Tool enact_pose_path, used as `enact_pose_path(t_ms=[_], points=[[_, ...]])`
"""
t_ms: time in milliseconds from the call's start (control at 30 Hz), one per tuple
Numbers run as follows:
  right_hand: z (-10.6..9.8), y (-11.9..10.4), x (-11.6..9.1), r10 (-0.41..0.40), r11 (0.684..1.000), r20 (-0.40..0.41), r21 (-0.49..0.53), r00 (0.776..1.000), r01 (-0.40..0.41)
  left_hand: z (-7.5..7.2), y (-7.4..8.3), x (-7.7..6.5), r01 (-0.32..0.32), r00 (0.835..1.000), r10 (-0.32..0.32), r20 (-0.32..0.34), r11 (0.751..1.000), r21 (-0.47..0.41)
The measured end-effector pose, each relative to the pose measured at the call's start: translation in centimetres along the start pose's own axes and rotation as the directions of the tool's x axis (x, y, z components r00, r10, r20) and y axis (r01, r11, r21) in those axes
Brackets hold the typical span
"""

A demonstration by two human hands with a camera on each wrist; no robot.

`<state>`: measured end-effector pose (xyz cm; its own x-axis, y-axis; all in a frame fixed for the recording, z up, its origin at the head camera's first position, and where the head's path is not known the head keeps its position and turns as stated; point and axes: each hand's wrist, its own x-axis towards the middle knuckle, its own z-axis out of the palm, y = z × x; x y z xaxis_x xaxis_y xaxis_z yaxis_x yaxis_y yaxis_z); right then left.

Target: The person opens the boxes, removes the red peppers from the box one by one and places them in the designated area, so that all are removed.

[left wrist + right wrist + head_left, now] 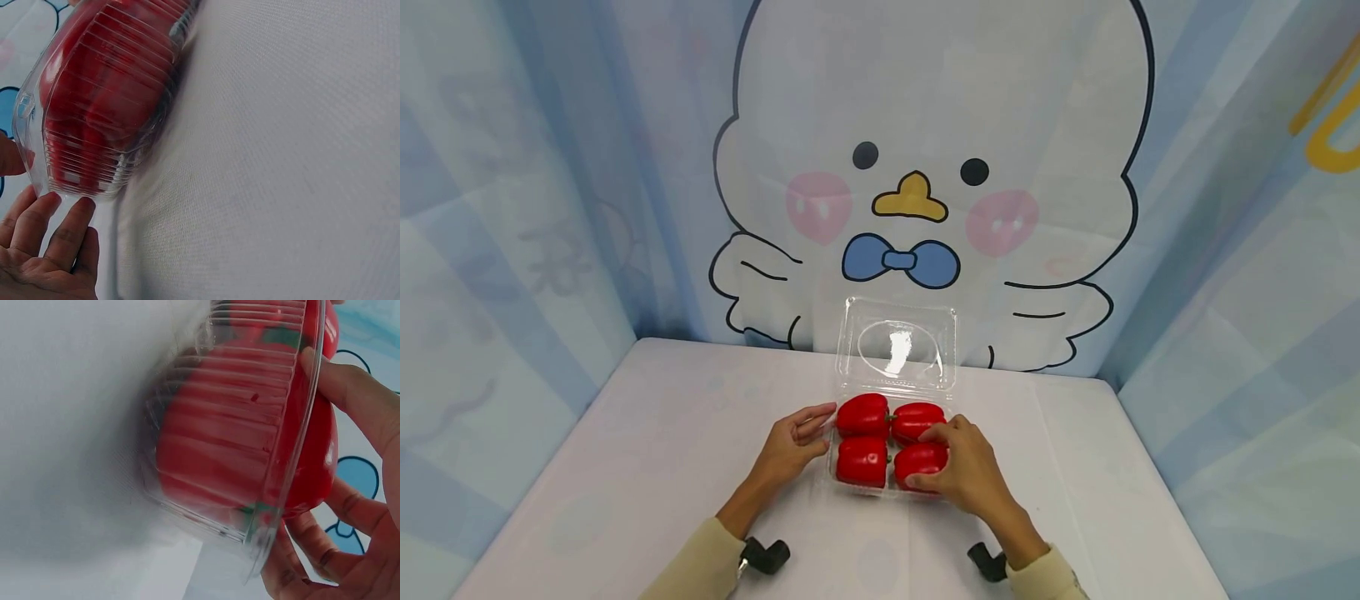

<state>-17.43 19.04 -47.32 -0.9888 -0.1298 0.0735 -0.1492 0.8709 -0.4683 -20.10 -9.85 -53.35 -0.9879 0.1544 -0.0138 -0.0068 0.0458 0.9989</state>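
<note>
Several red bell peppers [862, 416] sit in two rows inside a clear plastic clamshell box [103, 119]. Its lid [897, 346] stands raised at the back. My right hand [970, 467] grips the near right bell pepper [921, 464], with the thumb on its near side and the fingers over its far side. That pepper is low in the box, its lower part behind the ribbed wall [219, 419]. At the box's left side is my left hand [793, 446], fingers loosely extended, their tips right at the wall and the thumb by the rim.
A white cloth covers the table [625, 467]. Behind it hangs a curtain [1030, 100] printed with a cartoon chick, and blue and white curtains close both sides. Black wrist mounts [766, 556] show beside the sleeves.
</note>
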Motion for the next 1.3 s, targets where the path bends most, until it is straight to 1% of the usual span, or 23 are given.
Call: enact_pose_path(t_ms=[133, 333, 433, 567, 667, 767, 867, 1000, 1100, 1200, 1300], points=[[0.0, 0.3, 0.2, -0.016, 1.0, 0.024, -0.026, 1.0, 0.017, 0.1, 0.0, 0.0, 0.001, 1.0, 0.0, 0.006, 1.0, -0.006], [-0.6, 0.1, 0.5, -0.053, 0.997, 0.076, -0.046, 0.996, 0.056, 0.1, 0.0, 0.1, 0.013, 1.0, -0.013, -0.002, 1.0, -0.007], [-1.0, 0.0, 0.5, -0.051, 0.999, 0.083, -0.009, 0.995, 0.052, 0.0, 0.0, 0.1, 0.013, 1.0, -0.013, -0.004, 1.0, -0.006], [-1.4, 0.0, 0.2, -0.029, 0.998, 0.075, 0.051, 0.997, 0.025, 0.1, -0.1, 0.1, 0.013, 1.0, -0.013, -0.002, 1.0, -0.011], [-1.3, 0.2, 0.1, -0.019, 0.998, 0.068, 0.056, 0.997, 0.016, 0.1, -0.1, 0.1, 0.015, 1.0, -0.015, -0.002, 1.0, -0.011], [-1.2, 0.4, 0.1, -0.028, 0.998, 0.068, 0.056, 0.997, 0.024, 0.1, -0.1, 0.1, 0.015, 1.0, -0.015, -0.001, 1.0, -0.009], [-1.2, 0.6, 0.4, -0.051, 0.998, 0.098, 0.04, 0.994, 0.047, 0.1, -0.1, 0.1, 0.016, 1.0, -0.016, 0.003, 1.0, -0.011], [-1.3, 0.6, 0.9, -0.091, 0.996, 0.156, 0.005, 0.984, 0.091, 0.2, -0.1, 0.0, 0.023, 1.0, -0.023, -0.004, 1.0, -0.011], [-1.4, 0.5, 1.1, -0.109, 0.994, 0.177, 0.001, 0.978, 0.111, 0.2, -0.1, 0.0, 0.023, 1.0, -0.023, -0.007, 1.0, -0.007], [-1.7, 0.6, 1.0, -0.116, 0.993, 0.178, 0.052, 0.977, 0.109, 0.3, -0.1, 0.0, 0.022, 1.0, -0.022, -0.004, 1.0, -0.004], [-1.7, 1.0, 0.9, -0.099, 0.99, 0.176, 0.117, 0.979, 0.079, 0.2, 0.0, -0.1, 0.021, 1.0, -0.021, 0.001, 1.0, -0.001]])
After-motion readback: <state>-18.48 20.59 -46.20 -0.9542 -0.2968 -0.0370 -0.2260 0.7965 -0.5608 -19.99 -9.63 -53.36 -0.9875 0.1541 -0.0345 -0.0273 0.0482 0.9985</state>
